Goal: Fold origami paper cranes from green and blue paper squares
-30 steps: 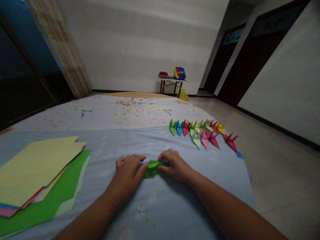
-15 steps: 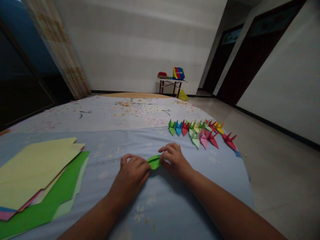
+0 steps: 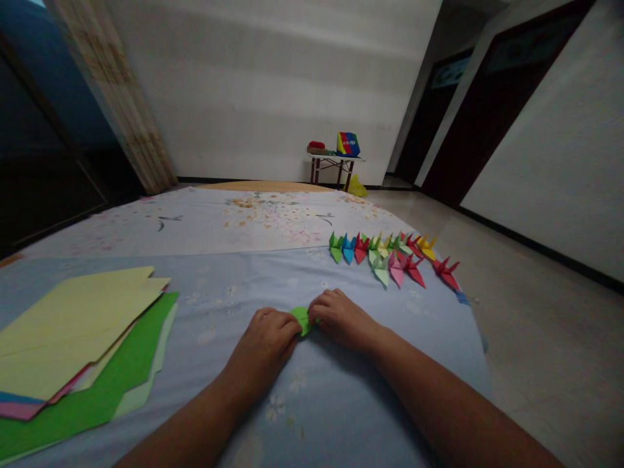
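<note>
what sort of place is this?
Probably a home, perhaps a living or dining room: a flowered white tablecloth, a long curtain at left and a dark wooden-looking door at right.

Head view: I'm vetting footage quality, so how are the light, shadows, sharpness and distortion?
Head view: dim, with faint bands on the wall; head view: soft shadow on the cloth below the right hand; head view: the near door leans, probably lens distortion; head view: print on the multicoloured box too soft to read.

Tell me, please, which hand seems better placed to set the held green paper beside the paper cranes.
Right, probably: the right hand and left hand both hold the green paper, but the right is nearer the paper cranes.
</note>
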